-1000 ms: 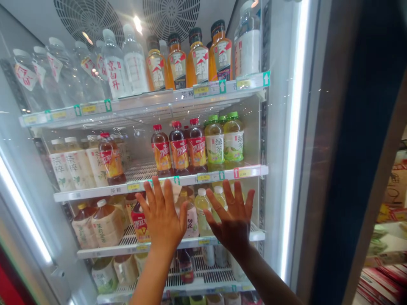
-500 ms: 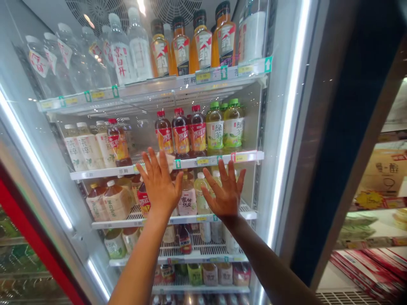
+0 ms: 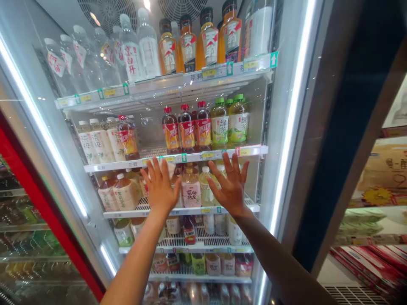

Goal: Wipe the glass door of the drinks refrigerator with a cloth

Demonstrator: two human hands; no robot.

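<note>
Both hands are raised before a lit drinks cooler, with light reflections across its glass front. My left hand (image 3: 160, 188) is open, fingers spread and pointing up, in front of the middle shelves. A pale, cloth-like patch (image 3: 171, 168) shows beside its fingers; I cannot tell what it is or whether the hand touches it. My right hand (image 3: 231, 186) is also open with fingers apart, nearest to pale-yellow bottles (image 3: 206, 186) on the third shelf. Between the hands stands a pink-labelled bottle (image 3: 191, 190). Whether either palm touches the glass cannot be told.
Above stand red-capped tea bottles (image 3: 186, 129), green-capped tea bottles (image 3: 239, 120), amber bottles (image 3: 208, 40) and clear water bottles (image 3: 129, 55). A bright light strip (image 3: 291, 123) runs down the right frame. Red edging (image 3: 47, 203) borders another cooler leftward; shelved red boxes (image 3: 369, 271) sit at right.
The cooler and its bottles have shifted slightly rightward in view, most at the left. Both hands keep nearly the same place, fingers still spread.
</note>
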